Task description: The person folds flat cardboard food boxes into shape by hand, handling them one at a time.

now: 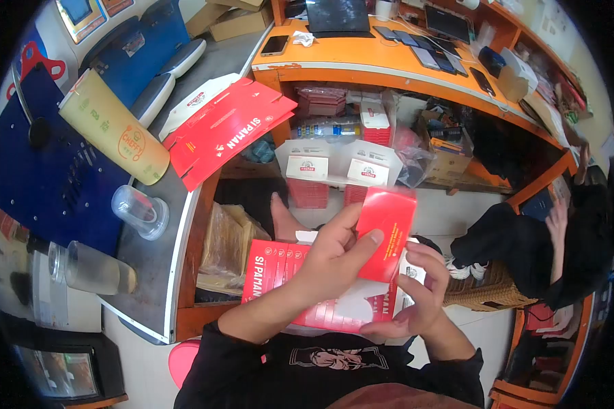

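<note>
My left hand (341,255) is closed on a red folding carton (387,228) with small yellow print, its thumb pressed on the front panel. At the carton's lower right side, my right hand (423,293) grips it with curled fingers near a white flap. Under both hands, on my lap, lies a row of red SIPAMAN cartons (269,266), partly hidden by my forearm. Beyond my hands stand white-topped red boxes (308,170) in stacks. To the left, flat red SIPAMAN cartons (235,129) lie on the grey counter.
The grey counter (153,273) holds a yellow paper cup (119,129), a clear plastic cup (140,213) and a jar (92,268). An orange desk (361,65) with phones and a laptop stands ahead. At right, another person's hand (558,221) shows near a wicker basket (488,292).
</note>
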Demonstrator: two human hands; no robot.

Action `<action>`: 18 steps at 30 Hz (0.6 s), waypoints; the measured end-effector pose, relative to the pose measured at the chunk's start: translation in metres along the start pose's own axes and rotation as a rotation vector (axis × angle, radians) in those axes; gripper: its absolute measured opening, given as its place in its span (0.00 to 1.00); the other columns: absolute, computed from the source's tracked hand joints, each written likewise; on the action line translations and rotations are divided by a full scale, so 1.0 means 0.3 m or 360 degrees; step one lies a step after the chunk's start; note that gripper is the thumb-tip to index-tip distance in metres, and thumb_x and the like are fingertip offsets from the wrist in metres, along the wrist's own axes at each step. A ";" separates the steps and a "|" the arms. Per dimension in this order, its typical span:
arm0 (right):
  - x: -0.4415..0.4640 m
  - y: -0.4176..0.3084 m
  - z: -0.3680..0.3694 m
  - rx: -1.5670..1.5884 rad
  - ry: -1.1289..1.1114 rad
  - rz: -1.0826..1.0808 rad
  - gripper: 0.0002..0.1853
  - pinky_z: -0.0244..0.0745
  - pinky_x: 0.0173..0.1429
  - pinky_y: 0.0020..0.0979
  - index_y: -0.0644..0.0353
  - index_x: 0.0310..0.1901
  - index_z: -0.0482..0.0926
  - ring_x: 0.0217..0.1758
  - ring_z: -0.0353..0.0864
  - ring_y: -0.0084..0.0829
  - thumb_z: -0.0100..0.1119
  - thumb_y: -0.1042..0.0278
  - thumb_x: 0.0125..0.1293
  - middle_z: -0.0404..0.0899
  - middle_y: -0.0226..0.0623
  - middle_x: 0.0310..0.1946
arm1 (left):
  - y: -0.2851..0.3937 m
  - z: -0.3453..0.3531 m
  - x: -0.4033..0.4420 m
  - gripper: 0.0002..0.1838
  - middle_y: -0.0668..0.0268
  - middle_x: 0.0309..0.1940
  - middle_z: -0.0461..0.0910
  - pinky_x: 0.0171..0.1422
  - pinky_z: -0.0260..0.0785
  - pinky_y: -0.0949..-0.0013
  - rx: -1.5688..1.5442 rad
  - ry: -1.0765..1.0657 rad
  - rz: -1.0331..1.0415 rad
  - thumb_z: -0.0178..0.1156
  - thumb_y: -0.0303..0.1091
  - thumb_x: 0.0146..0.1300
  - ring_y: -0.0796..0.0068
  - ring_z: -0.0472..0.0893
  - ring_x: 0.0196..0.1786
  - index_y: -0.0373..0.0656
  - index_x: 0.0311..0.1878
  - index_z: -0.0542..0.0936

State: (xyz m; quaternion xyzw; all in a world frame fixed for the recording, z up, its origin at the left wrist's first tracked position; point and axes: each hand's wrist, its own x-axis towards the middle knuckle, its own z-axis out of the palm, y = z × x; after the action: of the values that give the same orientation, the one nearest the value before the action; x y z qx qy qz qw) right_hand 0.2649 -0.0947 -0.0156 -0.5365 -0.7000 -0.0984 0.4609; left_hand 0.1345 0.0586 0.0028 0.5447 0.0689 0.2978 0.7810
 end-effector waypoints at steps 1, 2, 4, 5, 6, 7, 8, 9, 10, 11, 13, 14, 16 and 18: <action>-0.009 0.012 0.019 0.0092 0.0175 -0.0025 0.52 0.74 0.66 0.54 0.52 0.66 0.71 0.66 0.72 0.57 0.87 0.38 0.41 0.67 0.50 0.63 | -0.007 0.010 0.004 0.19 0.64 0.57 0.79 0.64 0.73 0.70 -0.0057 0.0028 0.0030 0.53 0.27 0.79 0.81 0.79 0.59 0.36 0.69 0.69; -0.016 0.022 0.037 0.0183 0.0349 -0.0050 0.55 0.74 0.66 0.54 0.51 0.68 0.68 0.66 0.72 0.57 0.86 0.38 0.41 0.67 0.50 0.63 | -0.015 0.020 0.008 0.18 0.64 0.58 0.79 0.65 0.72 0.70 -0.0115 0.0056 0.0060 0.53 0.27 0.79 0.80 0.78 0.60 0.36 0.68 0.69; 0.002 0.018 0.054 0.0031 0.0545 -0.0100 0.61 0.78 0.64 0.52 0.48 0.74 0.58 0.66 0.74 0.57 0.87 0.39 0.42 0.67 0.50 0.63 | -0.024 0.027 0.016 0.18 0.64 0.58 0.79 0.66 0.72 0.70 -0.0237 0.0114 0.0086 0.54 0.26 0.79 0.79 0.78 0.61 0.37 0.68 0.69; -0.007 0.035 0.061 -0.0065 0.0495 -0.0162 0.59 0.79 0.63 0.52 0.48 0.74 0.57 0.64 0.75 0.56 0.84 0.39 0.46 0.66 0.49 0.64 | -0.028 0.026 0.020 0.18 0.63 0.59 0.79 0.67 0.71 0.70 -0.0301 0.0145 0.0080 0.54 0.26 0.78 0.79 0.78 0.61 0.37 0.68 0.69; -0.019 0.058 0.074 -0.0161 0.0442 -0.0220 0.56 0.80 0.61 0.51 0.49 0.74 0.56 0.63 0.77 0.56 0.81 0.38 0.51 0.65 0.49 0.64 | -0.031 0.027 0.020 0.18 0.63 0.59 0.79 0.67 0.71 0.69 -0.0366 0.0177 0.0069 0.55 0.26 0.78 0.79 0.78 0.61 0.37 0.68 0.69; -0.026 0.070 0.080 -0.0258 0.0388 -0.0279 0.54 0.81 0.60 0.51 0.49 0.74 0.54 0.62 0.78 0.55 0.79 0.38 0.55 0.64 0.49 0.65 | -0.033 0.031 0.018 0.18 0.63 0.59 0.79 0.67 0.72 0.68 -0.0402 0.0186 0.0044 0.54 0.27 0.79 0.78 0.78 0.61 0.38 0.68 0.69; -0.030 0.070 0.073 -0.0280 0.0399 -0.0251 0.42 0.83 0.57 0.49 0.51 0.71 0.62 0.61 0.80 0.56 0.74 0.46 0.63 0.67 0.52 0.64 | -0.035 0.036 0.015 0.18 0.63 0.59 0.79 0.67 0.72 0.67 -0.0439 0.0194 0.0023 0.53 0.28 0.79 0.77 0.79 0.61 0.38 0.69 0.69; -0.019 0.059 0.055 -0.0291 0.0356 -0.0203 0.36 0.83 0.58 0.49 0.53 0.66 0.68 0.61 0.80 0.56 0.74 0.52 0.61 0.70 0.52 0.63 | -0.033 0.040 0.013 0.18 0.63 0.59 0.78 0.67 0.73 0.66 -0.0476 0.0204 0.0001 0.53 0.29 0.80 0.77 0.79 0.62 0.38 0.69 0.69; -0.007 0.046 0.035 -0.0301 0.0315 -0.0153 0.30 0.84 0.58 0.48 0.54 0.62 0.74 0.61 0.81 0.56 0.73 0.59 0.59 0.73 0.52 0.62 | -0.022 0.038 0.014 0.18 0.63 0.59 0.78 0.67 0.73 0.66 -0.0601 0.0191 -0.0048 0.52 0.31 0.81 0.76 0.79 0.61 0.39 0.69 0.68; 0.005 0.035 0.016 -0.0311 0.0276 -0.0103 0.25 0.84 0.59 0.48 0.55 0.58 0.80 0.61 0.81 0.57 0.73 0.65 0.58 0.76 0.53 0.61 | 0.001 0.030 0.018 0.18 0.63 0.59 0.78 0.67 0.74 0.65 -0.0725 0.0175 -0.0097 0.51 0.32 0.81 0.75 0.79 0.61 0.39 0.69 0.68; 0.027 0.029 -0.026 -0.0270 0.0123 -0.0167 0.17 0.85 0.56 0.47 0.59 0.49 0.83 0.57 0.84 0.57 0.69 0.66 0.57 0.80 0.54 0.57 | 0.019 0.012 0.026 0.18 0.61 0.60 0.78 0.67 0.75 0.63 -0.0798 0.0158 -0.0142 0.48 0.34 0.82 0.72 0.80 0.62 0.38 0.70 0.68; 0.035 0.032 -0.042 -0.0249 0.0047 -0.0198 0.13 0.86 0.55 0.47 0.60 0.44 0.84 0.54 0.85 0.57 0.68 0.67 0.57 0.82 0.55 0.55 | 0.015 -0.001 0.030 0.19 0.59 0.62 0.77 0.67 0.76 0.62 -0.0749 0.0155 -0.0139 0.46 0.35 0.83 0.69 0.81 0.62 0.38 0.70 0.67; 0.047 0.042 -0.061 -0.0311 0.0013 -0.0179 0.14 0.86 0.53 0.47 0.62 0.43 0.84 0.52 0.86 0.57 0.68 0.66 0.57 0.83 0.55 0.52 | 0.002 -0.009 0.030 0.19 0.57 0.63 0.77 0.66 0.77 0.61 -0.0586 0.0168 -0.0131 0.44 0.35 0.83 0.66 0.82 0.62 0.37 0.70 0.67; 0.065 0.057 -0.062 -0.0426 0.0018 -0.0175 0.15 0.85 0.48 0.46 0.65 0.43 0.84 0.52 0.86 0.54 0.70 0.65 0.56 0.84 0.52 0.51 | -0.016 -0.004 0.018 0.19 0.56 0.63 0.76 0.64 0.79 0.61 -0.0356 0.0193 -0.0117 0.45 0.36 0.83 0.66 0.82 0.62 0.37 0.70 0.67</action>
State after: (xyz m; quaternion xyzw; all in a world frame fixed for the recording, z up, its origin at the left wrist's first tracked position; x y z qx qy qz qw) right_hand 0.2892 -0.0867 0.0032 -0.5535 -0.7063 -0.2190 0.3831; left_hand 0.1403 0.0615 -0.0007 0.4324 0.1022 0.3072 0.8415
